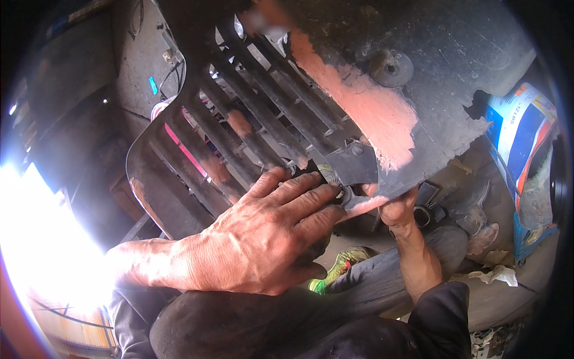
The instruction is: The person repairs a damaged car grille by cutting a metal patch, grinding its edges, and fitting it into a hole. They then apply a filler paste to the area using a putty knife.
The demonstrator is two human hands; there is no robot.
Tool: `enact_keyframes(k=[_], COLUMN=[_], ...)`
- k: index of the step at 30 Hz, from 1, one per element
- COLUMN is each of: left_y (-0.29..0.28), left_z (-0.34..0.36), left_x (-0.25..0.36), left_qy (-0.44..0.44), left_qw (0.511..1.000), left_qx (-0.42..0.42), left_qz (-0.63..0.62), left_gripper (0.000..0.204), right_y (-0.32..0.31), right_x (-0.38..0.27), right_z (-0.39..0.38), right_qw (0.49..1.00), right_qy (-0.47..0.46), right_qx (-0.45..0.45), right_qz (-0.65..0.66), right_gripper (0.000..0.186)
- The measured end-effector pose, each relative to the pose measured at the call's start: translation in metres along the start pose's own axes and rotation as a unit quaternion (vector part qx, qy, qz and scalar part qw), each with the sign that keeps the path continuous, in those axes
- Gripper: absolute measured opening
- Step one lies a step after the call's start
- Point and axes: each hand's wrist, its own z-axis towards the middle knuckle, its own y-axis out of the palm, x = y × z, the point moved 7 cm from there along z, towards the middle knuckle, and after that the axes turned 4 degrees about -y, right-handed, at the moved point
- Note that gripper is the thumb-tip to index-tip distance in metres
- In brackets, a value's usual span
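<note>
A large black panel (263, 131) with long slots, like a vehicle grille, leans before me. A band of pink filler (365, 107) covers part of its right side, with smaller pink patches on the slats. My left hand (257, 233) lies across the lower slats, fingers close together and bent over a thin dark piece (310, 171) whose kind I cannot make out. Its thumb is lower, partly in shadow. My right hand (399, 209) grips the panel's lower edge, next to a narrow pink-coated strip (365, 207); some of its fingers are hidden behind.
A blue and white tub (517, 137) stands at the right, its side torn open. Scraps and a crumpled white paper (497, 276) lie on the floor below. My bent legs (269, 323) are under the panel, with a green shoe (342, 267) beyond. Bright light glares at the left.
</note>
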Motion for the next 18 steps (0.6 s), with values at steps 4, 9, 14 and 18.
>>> enact_keyframes(k=[4,9,14,18], left_y=[-0.004,-0.002,-0.001,-0.001], left_z=[0.001,0.001,0.001,0.002], left_x=[0.001,0.001,0.001,0.001], left_qy=[0.002,0.000,0.000,-0.001], left_qw=[1.000,1.000,1.000,1.000], left_qx=[0.001,-0.004,-0.007,-0.007], left_qz=[-0.001,0.015,0.013,0.012], left_gripper=[0.075,0.083,0.081,0.081], right_y=[-0.001,0.001,0.003,0.001], right_x=[0.000,-0.002,-0.007,-0.013], right_z=[0.000,0.002,0.005,0.004], right_qw=[1.000,1.000,0.998,0.999], right_qy=[0.004,0.022,0.022,-0.049], right_qx=[0.014,-0.003,0.009,0.020], right_qz=[0.004,-0.002,0.058,-0.001], right_gripper=[0.054,0.049,0.048,0.049])
